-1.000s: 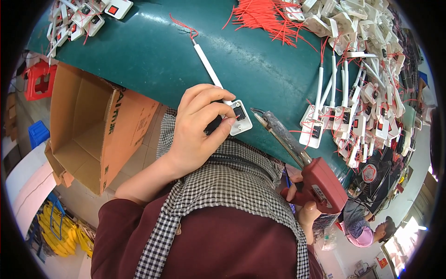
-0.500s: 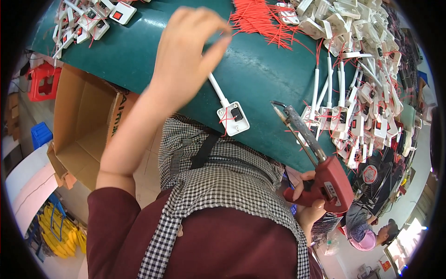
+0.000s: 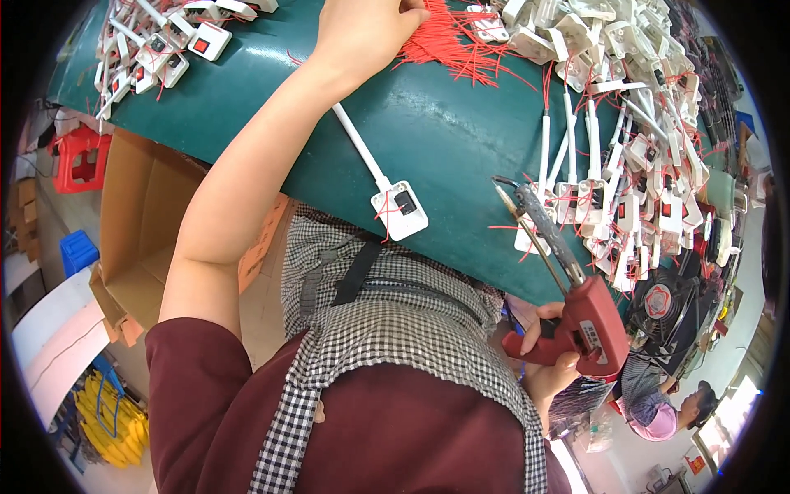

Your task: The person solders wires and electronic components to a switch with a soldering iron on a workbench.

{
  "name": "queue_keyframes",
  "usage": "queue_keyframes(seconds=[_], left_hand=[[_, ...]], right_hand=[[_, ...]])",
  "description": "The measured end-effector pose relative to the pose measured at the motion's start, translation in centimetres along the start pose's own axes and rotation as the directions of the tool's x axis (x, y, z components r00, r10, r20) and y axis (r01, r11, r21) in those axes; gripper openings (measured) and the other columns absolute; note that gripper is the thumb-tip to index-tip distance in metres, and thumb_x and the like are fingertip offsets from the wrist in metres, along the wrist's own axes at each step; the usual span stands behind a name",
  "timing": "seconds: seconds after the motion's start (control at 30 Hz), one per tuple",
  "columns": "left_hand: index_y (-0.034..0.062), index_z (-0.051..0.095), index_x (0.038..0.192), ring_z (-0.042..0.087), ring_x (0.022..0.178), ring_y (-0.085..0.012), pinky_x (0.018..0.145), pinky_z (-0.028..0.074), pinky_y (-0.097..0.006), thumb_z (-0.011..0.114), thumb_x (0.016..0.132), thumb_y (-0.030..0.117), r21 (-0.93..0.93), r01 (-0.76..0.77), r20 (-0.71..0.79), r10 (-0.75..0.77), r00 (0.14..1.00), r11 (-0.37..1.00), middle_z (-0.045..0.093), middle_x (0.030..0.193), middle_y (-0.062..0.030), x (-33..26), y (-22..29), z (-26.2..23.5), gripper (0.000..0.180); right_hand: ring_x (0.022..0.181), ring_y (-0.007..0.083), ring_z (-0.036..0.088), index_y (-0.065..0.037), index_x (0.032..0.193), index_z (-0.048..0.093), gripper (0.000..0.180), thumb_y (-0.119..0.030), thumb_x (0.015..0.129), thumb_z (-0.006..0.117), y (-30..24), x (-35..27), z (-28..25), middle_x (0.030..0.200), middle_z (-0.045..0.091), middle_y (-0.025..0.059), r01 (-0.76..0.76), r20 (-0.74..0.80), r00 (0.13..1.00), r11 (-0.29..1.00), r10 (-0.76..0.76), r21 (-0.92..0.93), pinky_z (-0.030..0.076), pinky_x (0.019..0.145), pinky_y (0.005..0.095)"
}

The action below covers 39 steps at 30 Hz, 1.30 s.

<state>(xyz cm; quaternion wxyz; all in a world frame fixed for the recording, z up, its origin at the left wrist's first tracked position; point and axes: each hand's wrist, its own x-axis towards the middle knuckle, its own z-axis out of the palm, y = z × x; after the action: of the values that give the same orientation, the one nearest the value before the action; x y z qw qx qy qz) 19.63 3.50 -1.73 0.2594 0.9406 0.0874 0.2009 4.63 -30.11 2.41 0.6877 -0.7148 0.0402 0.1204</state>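
My left hand [image 3: 362, 37] reaches to the far edge of the view, its fingers drawn together at the pile of red wires [image 3: 448, 49]. Whatever is between the fingertips is hidden. In my right hand [image 3: 551, 379] is a red soldering gun [image 3: 599, 325], its thin metal tip pointing up and left over the table. A white plastic housing [image 3: 411, 224] lies open near the table's front edge, with a black switch [image 3: 405, 202] and loose red wires in it. From the housing a white tube [image 3: 358, 144] runs up toward my left forearm.
Many white housings with switches and tubes [image 3: 592, 198] are heaped at right, below a pile of white plastic parts [image 3: 592, 37]. More housings [image 3: 156, 58] lie far left. An open cardboard box [image 3: 148, 214] stands left of the green table [image 3: 477, 148]. Another person [image 3: 662, 416] is at lower right.
My left hand has moved away from me and closed its fingers at the red wires. The soldering gun stays in my right hand, nearly unmoved. The view has shifted slightly.
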Motion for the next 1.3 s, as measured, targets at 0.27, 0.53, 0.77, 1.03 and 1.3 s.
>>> queue_keyframes(seconds=[0.27, 0.53, 0.77, 1.03, 1.3], left_hand=[[0.0009, 0.064, 0.092, 0.063, 0.071, -0.0256, 0.066, 0.047, -0.033, 0.062, 0.081, 0.009, -0.545, -0.251, -0.205, 0.163, 0.965, 0.8, 0.065, 0.079, -0.016, -1.2, -0.3, -0.3, 0.014], [0.0013, 0.063, 0.086, 0.059, 0.069, -0.0237, 0.061, 0.047, -0.032, 0.06, 0.079, -0.002, -0.376, -0.13, 0.085, 0.174, 0.981, 0.917, 0.06, 0.077, -0.0091, -9.5, 2.4, -4.0, 0.009], [0.0041, 0.057, 0.078, 0.06, 0.077, -0.0248, 0.066, 0.046, -0.035, 0.069, 0.067, -0.001, -0.266, -0.105, 0.063, 0.125, 0.99, 0.958, 0.06, 0.081, -0.0062, -15.2, 3.7, -4.8, 0.017], [0.004, 0.057, 0.081, 0.061, 0.088, -0.026, 0.072, 0.047, -0.035, 0.069, 0.065, -0.001, -0.156, -0.157, -0.075, 0.146, 0.986, 0.975, 0.062, 0.095, -0.0094, -17.8, 4.0, -2.2, 0.021], [0.003, 0.057, 0.081, 0.061, 0.091, -0.0266, 0.071, 0.049, -0.035, 0.07, 0.063, -0.001, -0.073, -0.23, -0.116, 0.221, 0.968, 0.97, 0.061, 0.096, -0.0102, -18.2, 4.2, -1.6, 0.022]], right_hand=[[0.055, 0.0155, 0.055, 0.009, 0.124, 0.039, 0.091, -0.063, 0.073, 0.066, -0.1, -0.1, 0.2, 0.097, 0.058, 0.0184, 0.013, 0.039, 0.999, 1.0, -0.013, 0.01, 0.046, 0.048, 0.0258], [0.058, 0.0163, 0.056, 0.009, 0.122, 0.041, 0.092, -0.065, 0.071, 0.066, 0.0, -0.5, -0.5, 0.1, 0.057, 0.0196, -0.071, 0.073, 0.995, 0.997, 0.069, 0.017, 0.046, 0.049, 0.0265], [0.061, 0.0175, 0.057, 0.008, 0.128, 0.039, 0.093, -0.06, 0.072, 0.069, 0.2, -0.7, -1.0, 0.104, 0.059, 0.0207, -0.139, 0.188, 0.974, 0.989, 0.129, 0.042, 0.047, 0.053, 0.027], [0.065, 0.0173, 0.059, 0.007, 0.131, 0.04, 0.095, -0.048, 0.065, 0.081, 0.4, -0.7, -0.8, 0.101, 0.062, 0.0195, -0.223, 0.256, 0.945, 0.974, 0.205, 0.045, 0.046, 0.056, 0.0259], [0.066, 0.0183, 0.059, 0.006, 0.134, 0.039, 0.092, -0.043, 0.068, 0.08, 1.4, -0.5, -1.5, 0.096, 0.063, 0.0185, -0.25, 0.362, 0.907, 0.967, 0.216, 0.05, 0.045, 0.056, 0.026]])
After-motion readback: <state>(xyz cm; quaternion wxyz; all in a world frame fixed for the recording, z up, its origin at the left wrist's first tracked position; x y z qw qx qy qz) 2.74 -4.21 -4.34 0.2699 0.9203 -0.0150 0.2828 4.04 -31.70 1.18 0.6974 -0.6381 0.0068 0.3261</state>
